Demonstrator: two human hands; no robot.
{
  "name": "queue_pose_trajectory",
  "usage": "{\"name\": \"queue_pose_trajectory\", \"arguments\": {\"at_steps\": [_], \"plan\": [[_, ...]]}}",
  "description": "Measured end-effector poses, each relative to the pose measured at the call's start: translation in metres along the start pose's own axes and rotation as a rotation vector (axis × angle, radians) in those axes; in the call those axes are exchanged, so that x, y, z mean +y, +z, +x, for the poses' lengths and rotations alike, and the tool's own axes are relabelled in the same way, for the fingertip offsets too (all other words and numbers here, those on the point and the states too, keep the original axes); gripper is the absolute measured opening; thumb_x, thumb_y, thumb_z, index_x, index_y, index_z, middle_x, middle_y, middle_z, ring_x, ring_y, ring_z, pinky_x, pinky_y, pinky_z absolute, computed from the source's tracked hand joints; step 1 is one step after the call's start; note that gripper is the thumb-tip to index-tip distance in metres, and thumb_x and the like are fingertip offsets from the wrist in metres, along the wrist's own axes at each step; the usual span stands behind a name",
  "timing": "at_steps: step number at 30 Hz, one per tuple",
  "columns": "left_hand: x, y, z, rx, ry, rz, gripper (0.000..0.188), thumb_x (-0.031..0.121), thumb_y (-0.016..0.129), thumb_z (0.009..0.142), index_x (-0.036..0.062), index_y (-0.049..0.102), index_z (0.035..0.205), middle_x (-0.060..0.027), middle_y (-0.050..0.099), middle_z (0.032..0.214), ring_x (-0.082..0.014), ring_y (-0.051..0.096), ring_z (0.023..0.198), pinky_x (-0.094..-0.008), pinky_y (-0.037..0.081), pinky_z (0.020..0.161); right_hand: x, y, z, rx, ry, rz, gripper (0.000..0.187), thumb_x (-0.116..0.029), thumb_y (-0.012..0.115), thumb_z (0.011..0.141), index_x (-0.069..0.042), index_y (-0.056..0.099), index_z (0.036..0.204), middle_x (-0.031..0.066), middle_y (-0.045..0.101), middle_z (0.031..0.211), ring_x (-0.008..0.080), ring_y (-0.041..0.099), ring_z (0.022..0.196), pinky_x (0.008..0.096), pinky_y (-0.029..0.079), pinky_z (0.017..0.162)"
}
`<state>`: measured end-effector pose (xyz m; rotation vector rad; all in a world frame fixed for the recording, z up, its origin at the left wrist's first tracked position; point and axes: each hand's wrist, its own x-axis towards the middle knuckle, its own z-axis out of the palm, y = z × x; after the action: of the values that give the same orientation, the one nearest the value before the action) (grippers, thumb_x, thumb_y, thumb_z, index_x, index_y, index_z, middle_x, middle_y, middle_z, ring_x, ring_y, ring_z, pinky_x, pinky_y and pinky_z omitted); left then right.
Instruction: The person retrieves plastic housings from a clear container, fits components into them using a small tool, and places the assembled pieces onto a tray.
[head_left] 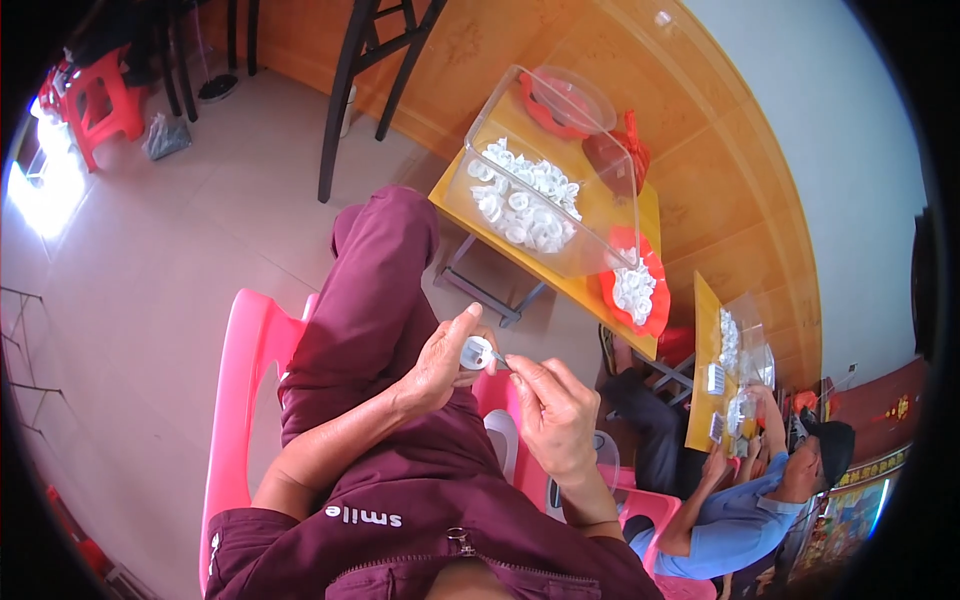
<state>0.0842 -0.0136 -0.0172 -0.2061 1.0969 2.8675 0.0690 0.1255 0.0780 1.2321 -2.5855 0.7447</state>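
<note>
My left hand (436, 362) is closed around a small white round plastic part (476, 352), a hollow cup with something grey inside, its opening toward me. From the right, my right hand (556, 415) pinches a thin dark metal piece (501, 360), which reaches the edge of the white part. Whether this is a tool or a pin is too small to tell. Both hands are above my lap, close together. Past them, a clear plastic bin (617, 165) on a yellow table (598, 296) contains many similar white parts (530, 200).
Beside the bin, a red tray (657, 322) holds small white pieces, near a red plastic bag (634, 150). A co-worker in a blue shirt (745, 525) works at another yellow table (706, 400) on the right. Around me are a pink chair (240, 370) and dark furniture legs (345, 110).
</note>
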Motion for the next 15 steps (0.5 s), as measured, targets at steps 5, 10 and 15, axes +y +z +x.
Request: {"name": "queue_pose_trajectory", "arguments": {"at_steps": [5, 10, 15], "plan": [[-0.004, 0.003, -0.002, 0.009, -0.110, -0.150, 0.057, 0.050, 0.035, 0.095, 0.0038, 0.055, 0.067, -0.0057, 0.052, 0.054, -0.0077, 0.028, 0.035, -0.0236, 0.017, 0.034, -0.002, -0.004, 0.002, -0.038, 0.005, 0.016, 0.020, 0.005, 0.062, 0.078, -0.002, 0.064, 0.096, 0.0110, 0.058, 0.071, 0.0236, 0.059, 0.056, 0.0312, 0.044, 0.049], [-0.011, 0.006, -0.002, -0.021, -0.169, -0.223, 0.055, 0.050, 0.036, 0.094, 0.0050, 0.053, 0.068, -0.0060, 0.052, 0.053, -0.0079, 0.029, 0.034, -0.0237, 0.017, 0.034, 0.001, -0.005, 0.002, -0.077, 0.025, 0.061, 0.020, 0.006, 0.060, 0.078, -0.002, 0.063, 0.096, 0.0119, 0.059, 0.071, 0.0247, 0.060, 0.058, 0.0308, 0.045, 0.049], [-0.014, 0.005, -0.002, -0.029, -0.069, -0.095, 0.060, 0.050, 0.033, 0.095, 0.0044, 0.055, 0.064, -0.0017, 0.047, 0.050, -0.0077, 0.027, 0.035, -0.0240, 0.017, 0.035, 0.003, -0.005, 0.000, -0.120, 0.015, 0.058, 0.021, 0.006, 0.060, 0.078, -0.002, 0.063, 0.096, 0.0128, 0.061, 0.073, 0.0256, 0.062, 0.061, 0.0314, 0.046, 0.051]]}}
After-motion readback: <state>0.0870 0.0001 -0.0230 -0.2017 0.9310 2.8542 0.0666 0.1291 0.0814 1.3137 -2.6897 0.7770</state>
